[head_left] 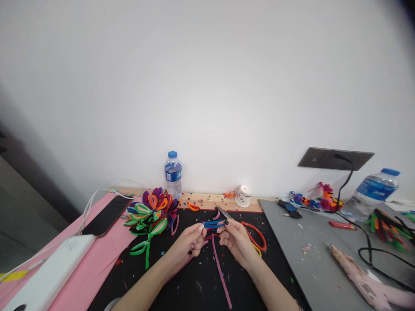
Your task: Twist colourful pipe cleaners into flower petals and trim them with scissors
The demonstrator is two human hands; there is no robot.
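A folded blue pipe cleaner (214,224) stretches between my two hands above the black mat (191,283). My left hand (193,239) is closed, pinching its left end between thumb and forefinger. At the other end, my right hand (236,239) is closed on it with the fingertips. Just behind the right fingers lie scissors (224,213), blades showing; whether that hand touches them I cannot tell. Below the hands a pink pipe cleaner (221,273) runs toward the front. An orange-red pipe cleaner loop (261,237) rests beside my right hand.
To the left are pipe-cleaner flowers (151,211), a water bottle (173,175), a phone (105,214) and a white power strip (63,274). A paper cup (243,196) stands at the back. On the right lie a pink glue gun (359,276), a black cable (368,242) and another bottle (372,190).
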